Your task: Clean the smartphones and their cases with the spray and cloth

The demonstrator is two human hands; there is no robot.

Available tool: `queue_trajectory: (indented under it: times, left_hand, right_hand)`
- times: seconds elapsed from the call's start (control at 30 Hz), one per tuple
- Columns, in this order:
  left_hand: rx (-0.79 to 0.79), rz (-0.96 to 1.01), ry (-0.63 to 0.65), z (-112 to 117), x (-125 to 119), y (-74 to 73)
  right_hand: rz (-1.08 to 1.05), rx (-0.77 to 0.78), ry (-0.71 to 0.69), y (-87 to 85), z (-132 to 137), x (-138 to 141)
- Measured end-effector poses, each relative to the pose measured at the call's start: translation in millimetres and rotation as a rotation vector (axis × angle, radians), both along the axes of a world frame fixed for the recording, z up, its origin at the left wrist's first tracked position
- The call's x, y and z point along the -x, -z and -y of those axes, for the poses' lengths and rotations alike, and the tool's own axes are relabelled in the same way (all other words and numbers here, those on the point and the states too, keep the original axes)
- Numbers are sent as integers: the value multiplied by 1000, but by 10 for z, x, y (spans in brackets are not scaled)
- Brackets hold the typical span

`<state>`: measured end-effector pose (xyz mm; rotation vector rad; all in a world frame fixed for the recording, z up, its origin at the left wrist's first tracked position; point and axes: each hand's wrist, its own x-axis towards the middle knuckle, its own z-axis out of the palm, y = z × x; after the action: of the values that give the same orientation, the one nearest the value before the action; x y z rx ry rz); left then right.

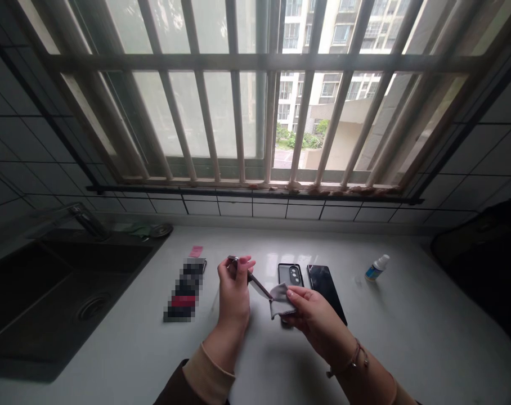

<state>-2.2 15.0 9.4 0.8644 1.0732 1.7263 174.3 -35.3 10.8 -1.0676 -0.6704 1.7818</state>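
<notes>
Fingers of the left hand (233, 292) pinch a dark slim piece (260, 286), too dim to name surely; those of the right hand (312, 309) pinch a cloth (283, 302) against its lower end. Both are over the middle of the counter (399, 326), well apart from its back edge. Cloth and right hand partly cover a case (284, 274); a phone (324, 285) lies just beside it. A bottle (374, 271) stands toward the counter's right side, a pink slip (196, 251) lies nearer the back edge, and a sink (23, 343) fills the left side. The cloth is grey and creased, the piece narrow and slanting.
</notes>
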Motion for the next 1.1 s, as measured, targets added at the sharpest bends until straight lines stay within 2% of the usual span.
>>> queue_trajectory:
  times: [0.07,0.13,0.2,0.3,0.4,0.47,0.53,0.6,0.77,0.83,1.0,1.1]
  left_hand:
    - [75,41,-21,-27,21,-21]
    - [102,-1,51,-14,40,-73]
    - [79,-122,240,48,46,-147]
    - [52,-301,593,198,4,-258]
    - [83,-360,731,331,-83,-333]
    - [83,-368,767,377,-136,-362]
    - [74,-363,768,387,-165,-373]
    - [86,-368,743,373,-167,-366]
    - [183,-389,668,298,-116,-291]
    - [211,-402,609,254,-94,-262]
    - [244,-615,390,119,-73,-232]
    - [289,-711,332,42,-89,-210]
  right_hand:
    - [23,-35,25,0,-5,-19]
    - [85,-128,108,6,-16,-57]
    - [208,-291,223,6,-25,-116]
    - [490,-560,368,-31,-9,-215]
    - [711,-758,404,-109,41,-265]
    - [757,-860,310,-156,73,-256]
    - [744,-934,178,-184,95,-229]
    - [713,-981,107,-193,111,-201]
    - [641,-1006,111,-195,176,-172]
    - [622,-993,165,-200,203,-168]
    - [642,-871,537,-184,182,-178]
    - [633,-822,581,-146,127,-202]
